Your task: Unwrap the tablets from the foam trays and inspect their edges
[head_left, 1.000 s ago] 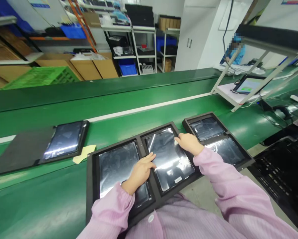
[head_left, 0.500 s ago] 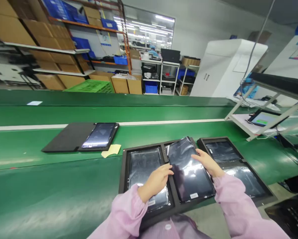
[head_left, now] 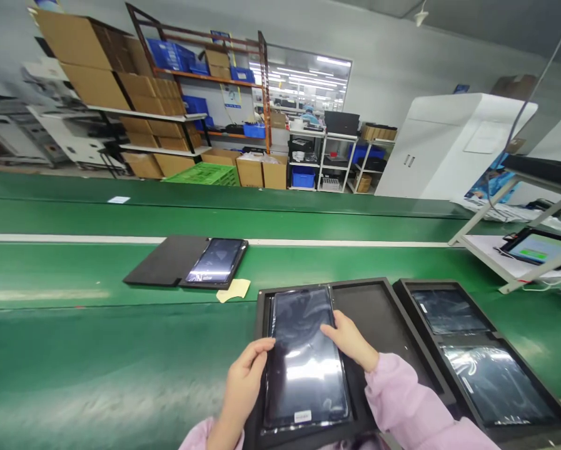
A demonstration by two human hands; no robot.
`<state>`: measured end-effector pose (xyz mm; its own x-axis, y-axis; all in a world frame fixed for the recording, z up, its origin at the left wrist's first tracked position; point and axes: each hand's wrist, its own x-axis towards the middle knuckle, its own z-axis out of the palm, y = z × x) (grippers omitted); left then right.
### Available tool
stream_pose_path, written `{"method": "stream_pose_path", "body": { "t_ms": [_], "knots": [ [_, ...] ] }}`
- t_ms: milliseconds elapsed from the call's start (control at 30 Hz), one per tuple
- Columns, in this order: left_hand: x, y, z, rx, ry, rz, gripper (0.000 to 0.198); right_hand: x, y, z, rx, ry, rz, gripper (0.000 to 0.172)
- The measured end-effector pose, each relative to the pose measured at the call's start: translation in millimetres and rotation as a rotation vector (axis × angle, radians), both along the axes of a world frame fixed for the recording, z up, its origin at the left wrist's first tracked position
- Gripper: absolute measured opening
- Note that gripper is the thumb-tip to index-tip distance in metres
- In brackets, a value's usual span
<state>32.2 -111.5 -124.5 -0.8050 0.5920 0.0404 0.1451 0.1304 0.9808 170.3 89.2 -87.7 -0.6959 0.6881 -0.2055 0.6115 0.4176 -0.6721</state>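
Both my hands grip a black tablet in clear plastic wrap (head_left: 303, 362) by its long edges, above the left compartment of a black tray (head_left: 378, 325). My left hand (head_left: 246, 382) holds the left edge, and my right hand (head_left: 348, 338) rests at the right edge. The tray's right compartment shows bare dark lining. What lies under the tablet is hidden. To the right, a second black tray (head_left: 430, 282) holds a wrapped tablet (head_left: 496, 384) and another (head_left: 449, 310).
The green conveyor belt (head_left: 74, 269) runs across the view. On it lie a framed tablet (head_left: 214, 260), a black cover (head_left: 165, 260) and a yellow paper sheet (head_left: 233, 290). A lit screen (head_left: 538, 245) stands on a white-framed stand at right.
The wrapped tablet has moved left, from the tray's right compartment to above the left one, and lies flatter. The view has swung upward, showing more of the shelves.
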Motion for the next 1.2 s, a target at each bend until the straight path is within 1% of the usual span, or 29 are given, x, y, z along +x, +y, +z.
{"method": "stream_pose_path", "body": {
  "t_ms": [33, 100, 167, 233, 300, 333, 400, 467, 500, 533, 600, 633, 667, 700, 733, 767, 800, 867, 933, 967, 1033, 1067, 1133, 1200],
  "knots": [
    [2, 0, -5.8, -0.006, 0.026, -0.01, 0.028, -4, -1, -3.7, 0.071, -0.092, 0.029, 0.017],
    [8, 0, -15.2, -0.022, 0.115, -0.037, 0.026, -7, -2, -6.2, 0.142, -0.198, 0.046, 0.024],
    [12, 0, -20.6, -0.034, 0.215, -0.062, 0.026, -7, -5, -7.4, 0.21, -0.262, 0.064, 0.039],
    [15, 0, -22.8, -0.038, 0.28, -0.068, 0.025, -6, -9, -11.0, 0.199, -0.251, 0.053, 0.056],
    [15, 0, -24.0, -0.041, 0.29, -0.058, 0.024, -7, -10, -16.7, 0.084, -0.176, -0.018, 0.068],
    [14, 0, -24.9, -0.041, 0.281, -0.049, 0.023, -7, -11, -19.6, -0.003, -0.129, -0.062, 0.069],
    [10, 2, -26.6, -0.038, 0.247, -0.028, 0.022, -9, -12, -23.8, -0.197, 0.012, -0.11, 0.059],
    [3, 8, -26.0, -0.036, 0.188, 0.002, 0.023, -10, -14, -25.3, -0.366, 0.201, -0.107, 0.042],
    [-1, 12, -23.6, -0.032, 0.145, 0.03, 0.025, -10, -16, -24.9, -0.442, 0.297, -0.1, 0.035],
    [-5, 17, -19.3, -0.03, 0.096, 0.072, 0.033, -9, -19, -24.0, -0.506, 0.383, -0.091, 0.031],
    [-13, 26, -5.0, -0.028, -0.023, 0.182, 0.06, -6, -25, -20.8, -0.619, 0.538, -0.066, 0.031],
    [-16, 30, 4.3, -0.021, -0.106, 0.213, 0.071, -3, -27, -18.5, -0.672, 0.613, -0.034, 0.033],
    [-19, 32, 14.1, -0.004, -0.2, 0.206, 0.076, 0, -29, -15.7, -0.713, 0.68, 0.009, 0.034],
    [-20, 32, 23.4, 0.031, -0.288, 0.16, 0.074, 4, -30, -12.4, -0.736, 0.732, 0.055, 0.036],
    [-20, 31, 31.7, 0.084, -0.348, 0.092, 0.067, 7, -29, -8.5, -0.746, 0.763, 0.097, 0.038],
    [-18, 29, 38.6, 0.155, -0.359, 0.026, 0.058, 10, -27, -4.1, -0.739, 0.771, 0.131, 0.038],
    [-16, 26, 43.9, 0.233, -0.311, -0.027, 0.05, 14, -24, 0.7, -0.71, 0.759, 0.157, 0.038],
    [-8, 20, 51.5, 0.376, -0.085, -0.083, 0.039, 19, -18, 11.3, -0.6, 0.748, 0.191, 0.038],
    [1, 16, 57.8, 0.462, 0.132, -0.168, 0.032, 23, -12, 22.1, -0.487, 0.83, 0.235, 0.043],
    [6, 15, 61.2, 0.488, 0.195, -0.218, 0.029, 24, -11, 27.2, -0.441, 0.895, 0.258, 0.048],
    [13, 14, 67.6, 0.514, 0.243, -0.286, 0.031, 27, -10, 36.8, -0.383, 0.999, 0.315, 0.057],
    [15, 13, 70.2, 0.519, 0.241, -0.306, 0.036, 28, -11, 40.9, -0.371, 1.008, 0.346, 0.057],
    [16, 10, 73.2, 0.514, 0.239, -0.341, 0.048, 30, -13, 46.9, -0.368, 0.981, 0.398, 0.048],
    [15, 7, 73.4, 0.506, 0.27, -0.382, 0.05, 32, -14, 49.4, -0.408, 0.962, 0.436, 0.039]
  ]
}}
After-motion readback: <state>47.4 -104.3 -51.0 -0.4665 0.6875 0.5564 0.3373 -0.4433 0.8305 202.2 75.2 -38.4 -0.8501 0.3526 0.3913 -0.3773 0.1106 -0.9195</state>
